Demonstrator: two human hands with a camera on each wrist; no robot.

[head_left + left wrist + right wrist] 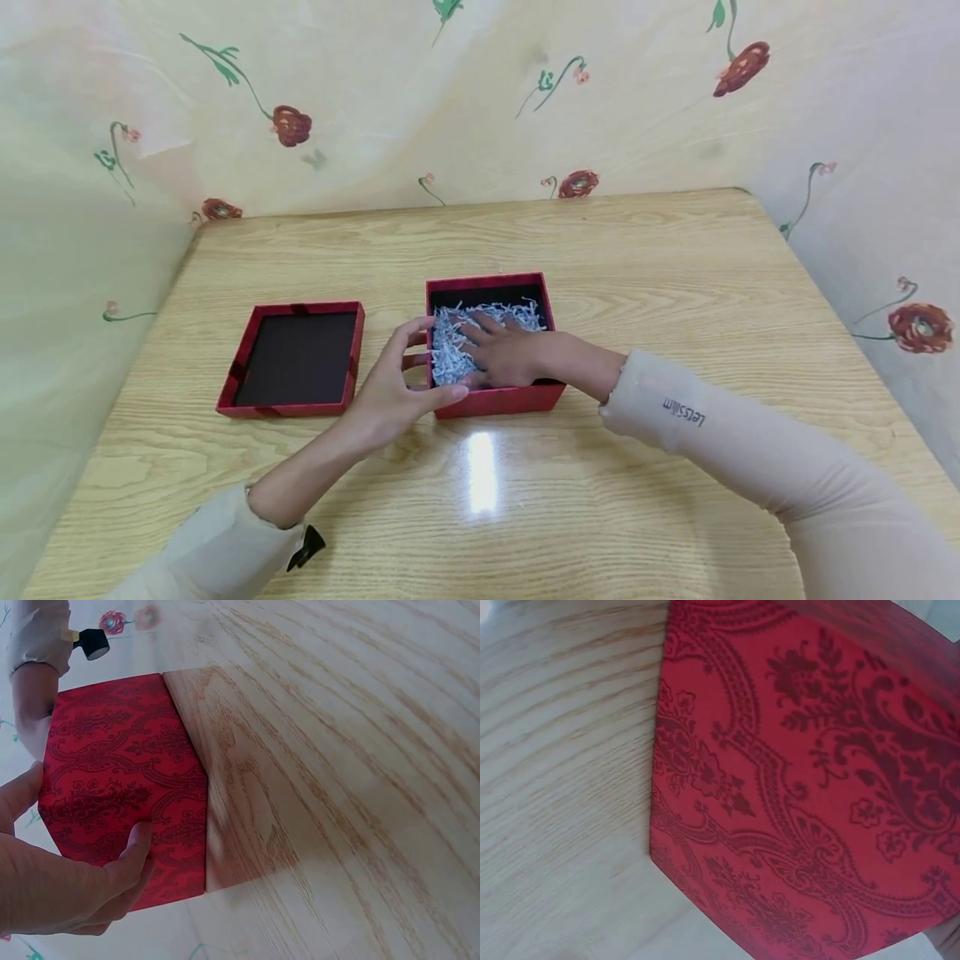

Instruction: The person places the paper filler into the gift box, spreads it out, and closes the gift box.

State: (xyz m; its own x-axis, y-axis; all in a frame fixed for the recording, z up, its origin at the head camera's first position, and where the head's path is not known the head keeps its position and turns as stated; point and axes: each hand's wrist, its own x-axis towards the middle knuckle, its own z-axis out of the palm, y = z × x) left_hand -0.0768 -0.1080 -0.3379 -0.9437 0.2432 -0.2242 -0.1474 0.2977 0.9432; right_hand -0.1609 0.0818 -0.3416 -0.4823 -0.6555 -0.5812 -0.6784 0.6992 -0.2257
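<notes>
A red box [497,403] with a dark inside and a dark damask pattern on its walls stands on the table, filled with light-blue shredded paper [453,354]. My left hand [390,392] holds the box at its left side, thumb at the front corner and fingers along the left wall; the left wrist view shows those fingers [137,844] against the patterned wall. Inside the box, my right hand [510,354] lies palm down on the shredded paper with its fingers spread. In the right wrist view the patterned box wall [795,787] hides that hand's work.
Left of the box, a matching red lid [292,410] lies with its dark inside up. Everything rests on a wood-grain table [637,267]. Behind and at the sides hangs a cream cloth [375,100] printed with flowers. A black device [306,547] sits at my left sleeve.
</notes>
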